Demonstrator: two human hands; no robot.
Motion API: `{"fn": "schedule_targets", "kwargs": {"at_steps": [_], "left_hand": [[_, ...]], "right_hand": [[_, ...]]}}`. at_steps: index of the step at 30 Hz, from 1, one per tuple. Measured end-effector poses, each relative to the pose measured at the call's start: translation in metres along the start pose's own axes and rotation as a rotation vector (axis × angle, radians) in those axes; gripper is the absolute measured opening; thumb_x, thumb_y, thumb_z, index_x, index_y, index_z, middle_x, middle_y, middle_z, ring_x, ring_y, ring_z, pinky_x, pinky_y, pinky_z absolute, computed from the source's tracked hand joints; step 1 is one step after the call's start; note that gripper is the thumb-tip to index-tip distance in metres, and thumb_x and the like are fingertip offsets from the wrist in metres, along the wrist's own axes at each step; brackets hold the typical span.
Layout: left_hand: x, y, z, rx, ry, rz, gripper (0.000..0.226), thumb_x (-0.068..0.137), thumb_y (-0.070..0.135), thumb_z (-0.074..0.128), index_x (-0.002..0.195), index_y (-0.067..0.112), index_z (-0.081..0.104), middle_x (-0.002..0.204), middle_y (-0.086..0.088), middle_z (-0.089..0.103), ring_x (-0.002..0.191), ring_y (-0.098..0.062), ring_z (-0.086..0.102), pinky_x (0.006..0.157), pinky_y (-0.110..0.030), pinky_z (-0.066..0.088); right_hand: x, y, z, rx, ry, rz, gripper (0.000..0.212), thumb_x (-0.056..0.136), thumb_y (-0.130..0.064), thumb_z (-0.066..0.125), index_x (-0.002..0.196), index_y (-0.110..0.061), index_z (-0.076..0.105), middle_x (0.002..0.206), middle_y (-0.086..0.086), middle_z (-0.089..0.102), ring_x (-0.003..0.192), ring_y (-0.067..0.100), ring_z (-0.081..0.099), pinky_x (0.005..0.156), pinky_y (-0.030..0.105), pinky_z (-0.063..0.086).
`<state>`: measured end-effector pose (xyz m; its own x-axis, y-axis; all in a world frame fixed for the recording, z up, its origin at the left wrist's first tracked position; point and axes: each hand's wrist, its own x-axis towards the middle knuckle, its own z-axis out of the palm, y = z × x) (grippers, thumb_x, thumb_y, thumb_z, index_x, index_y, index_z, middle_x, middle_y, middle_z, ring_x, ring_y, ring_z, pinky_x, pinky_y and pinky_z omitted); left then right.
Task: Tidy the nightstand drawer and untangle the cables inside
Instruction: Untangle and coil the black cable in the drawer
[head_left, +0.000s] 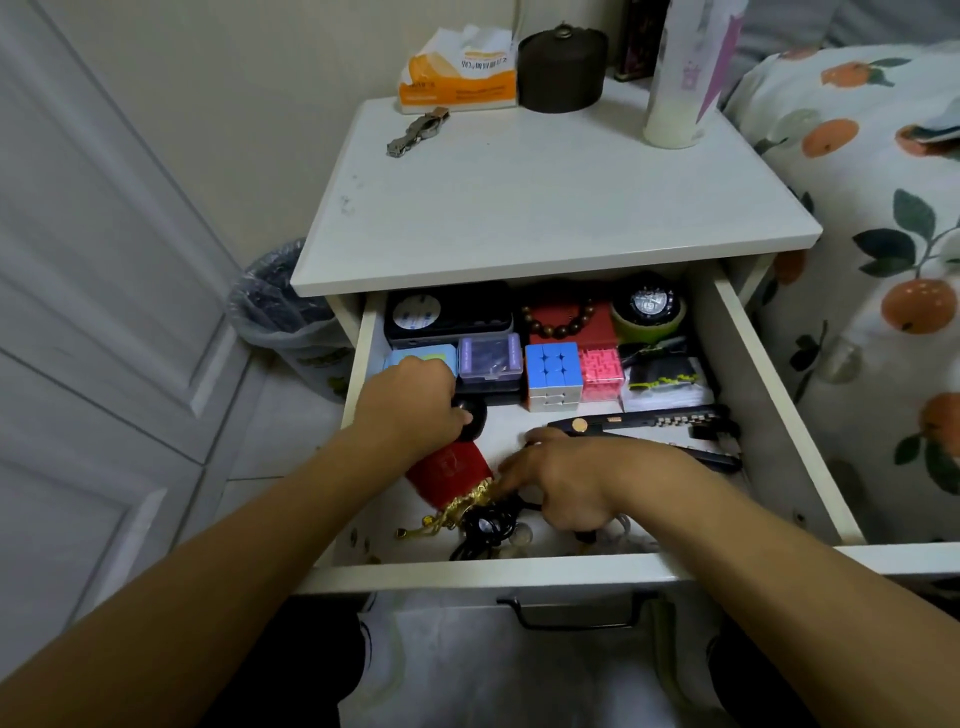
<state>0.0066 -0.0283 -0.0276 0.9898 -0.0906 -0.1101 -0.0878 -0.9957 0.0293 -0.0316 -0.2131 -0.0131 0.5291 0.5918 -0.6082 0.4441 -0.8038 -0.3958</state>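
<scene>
Black and round, one small object (474, 415) sits under the curled fingers of the left hand (410, 402), left of centre in the frame. One right hand (563, 480) pinches at a single tangle of black cables (485, 530) in the open drawer (519, 569), low centre, beside one red pouch (449, 473) with gold cord. Behind them stand two puzzle cubes: one blue-topped (552, 371), one pink (601, 374).

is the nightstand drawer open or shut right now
Open. The drawer is pulled well out from under the nightstand top, so the cube and the black cables inside show, and both hands reach into it.
</scene>
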Motion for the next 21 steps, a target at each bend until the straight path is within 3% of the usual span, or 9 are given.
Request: {"fn": "schedule_targets", "kwargs": {"at_steps": [3,7,11,14,21], "left_hand": [[-0.002,0.000,0.000,0.077,0.041,0.081,0.022,0.088,0.041,0.064,0.096,0.021,0.066,0.088,-0.001,0.060,0.085,-0.025,0.059,0.064,-0.031,0.040],[-0.004,-0.004,-0.005,0.046,-0.022,0.327,0.031,0.089,0.031,0.060,0.120,0.028,0.063,0.120,0.001,0.059,0.111,-0.022,0.055,0.084,-0.039,0.051],[-0.005,-0.003,-0.003,0.156,-0.146,0.418,0.037,0.091,0.030,0.059,0.127,0.028,0.057,0.125,0.001,0.057,0.117,-0.022,0.052,0.084,-0.038,0.050],[-0.005,0.000,0.000,0.178,-0.084,0.355,0.036,0.091,0.036,0.058,0.125,0.024,0.055,0.120,-0.002,0.058,0.110,-0.023,0.056,0.074,-0.033,0.043],[-0.008,0.005,0.004,0.257,0.012,0.351,0.029,0.090,0.030,0.057,0.118,0.019,0.057,0.111,-0.005,0.061,0.105,-0.027,0.055,0.075,-0.034,0.037]], "right_hand": [[-0.003,0.000,0.000,-0.009,-0.013,0.003,0.059,0.091,-0.009,0.043,0.139,-0.042,0.049,0.153,0.001,0.036,0.143,0.024,0.026,0.112,0.046,0.035],[-0.003,0.003,0.004,0.051,0.105,0.003,0.042,0.094,-0.016,0.050,0.129,-0.037,0.060,0.137,-0.001,0.051,0.119,0.023,0.052,0.099,0.039,0.048],[0.000,0.008,0.004,0.060,0.156,0.027,0.040,0.095,-0.026,0.054,0.135,-0.034,0.053,0.138,0.000,0.051,0.122,0.024,0.052,0.101,0.039,0.046],[0.000,0.008,0.002,0.047,0.139,0.043,0.038,0.097,-0.024,0.050,0.135,-0.032,0.054,0.138,0.001,0.052,0.121,0.025,0.052,0.101,0.039,0.046],[-0.006,0.005,-0.003,0.078,0.172,0.066,0.043,0.094,-0.015,0.049,0.135,-0.027,0.053,0.139,0.001,0.052,0.122,0.022,0.051,0.094,0.031,0.045]]}}
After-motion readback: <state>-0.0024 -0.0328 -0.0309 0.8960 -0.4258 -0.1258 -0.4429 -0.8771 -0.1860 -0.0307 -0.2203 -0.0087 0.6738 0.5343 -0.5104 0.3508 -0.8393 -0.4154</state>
